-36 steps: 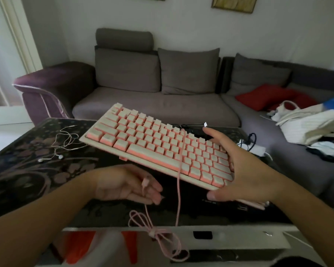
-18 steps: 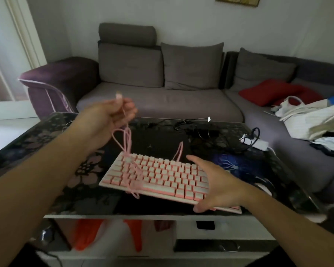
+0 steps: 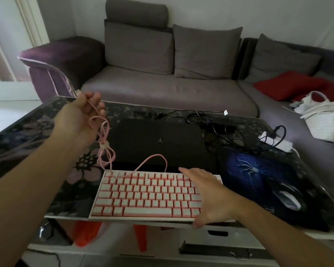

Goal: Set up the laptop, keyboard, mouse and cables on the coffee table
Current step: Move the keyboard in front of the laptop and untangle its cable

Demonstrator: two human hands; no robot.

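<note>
A pink and white keyboard [image 3: 143, 195] lies at the near edge of the floral coffee table [image 3: 27, 135], overhanging it slightly. My right hand [image 3: 208, 197] grips the keyboard's right end, thumb under the front edge. My left hand [image 3: 81, 114] is raised over the table's left part, shut on the keyboard's pink cable [image 3: 104, 149], whose tied coil hangs down. A closed black laptop [image 3: 160, 141] lies behind the keyboard. A mouse [image 3: 289, 199] rests on a blue-patterned mouse pad [image 3: 255, 170] to the right.
Black cables [image 3: 216, 124] tangle behind the laptop, and a white adapter [image 3: 276, 139] sits at the table's right rear. A grey sofa [image 3: 162, 91] with cushions stands beyond; clothes and a red cushion lie at the right. Shelves under the table hold orange items.
The keyboard came down from mid-air onto the table's near edge in front of the laptop. My left hand lifted the cable's end up and to the far left.
</note>
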